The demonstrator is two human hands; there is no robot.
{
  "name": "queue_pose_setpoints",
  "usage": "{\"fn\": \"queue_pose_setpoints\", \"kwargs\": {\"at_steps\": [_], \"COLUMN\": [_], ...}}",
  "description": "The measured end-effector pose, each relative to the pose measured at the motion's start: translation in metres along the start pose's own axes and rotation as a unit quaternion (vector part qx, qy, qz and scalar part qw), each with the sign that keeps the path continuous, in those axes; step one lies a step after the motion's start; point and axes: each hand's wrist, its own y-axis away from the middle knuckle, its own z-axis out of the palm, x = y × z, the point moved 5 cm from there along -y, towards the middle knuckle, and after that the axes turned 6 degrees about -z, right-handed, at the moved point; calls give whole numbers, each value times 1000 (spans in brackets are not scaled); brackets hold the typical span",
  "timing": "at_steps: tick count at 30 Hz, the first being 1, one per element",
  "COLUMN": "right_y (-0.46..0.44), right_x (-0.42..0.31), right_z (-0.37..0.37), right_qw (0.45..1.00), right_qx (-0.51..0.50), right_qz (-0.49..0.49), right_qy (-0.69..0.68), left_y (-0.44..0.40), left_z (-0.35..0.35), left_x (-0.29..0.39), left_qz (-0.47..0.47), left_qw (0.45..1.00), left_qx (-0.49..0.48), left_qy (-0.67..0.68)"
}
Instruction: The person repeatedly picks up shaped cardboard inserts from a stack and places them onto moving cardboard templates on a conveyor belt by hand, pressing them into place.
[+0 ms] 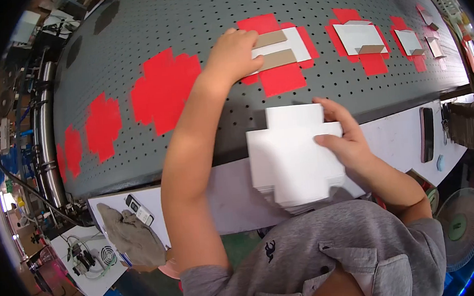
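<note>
White and cross-shaped, a stack of cards (297,155) stands at the near edge of the dark belt (131,56), above the pale tabletop (398,134). The right hand (352,141) pinches it at its right side, thumb on the top card and fingers behind the edge. The left hand (230,57) is spread, thumb apart from the fingers, the tips at the left ends of two brownish flaps (277,60) on a white sheet (300,43). That sheet lies on a red cross (283,82), whose arms stick out around it. Farther right along the belt, a second white panel (356,36) with flaps sits on another red shape (374,67), and smaller ones follow. Leftward, plain red pieces (169,89) lie in a row, the largest nearest the left hand. A dark phone (427,134) rests on the tabletop at right; at left are a crumpled grey cloth (130,238) and a small handset (140,210). A fan (462,225) stands beyond the right elbow
</note>
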Motion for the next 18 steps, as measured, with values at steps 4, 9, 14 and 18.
{"fn": "queue_pose_setpoints", "kwargs": {"at_steps": [4,9,14,18], "right_y": [-13,-58,-151,-178], "right_x": [7,-11,5,28], "right_z": [79,116,113,141], "right_qw": [988,945,997,969], "right_qx": [-84,-154,-39,-184], "right_qz": [-104,-231,-41,43], "right_qy": [73,172,51,162], "left_y": [33,109,135,119], "left_z": [-31,-77,-92,-100], "left_x": [-17,-60,-106,-148], "left_qz": [4,-126,-222,-351], "left_qw": [994,931,841,928], "left_qx": [39,-141,-65,89], "left_qy": [100,311,489,83]}}
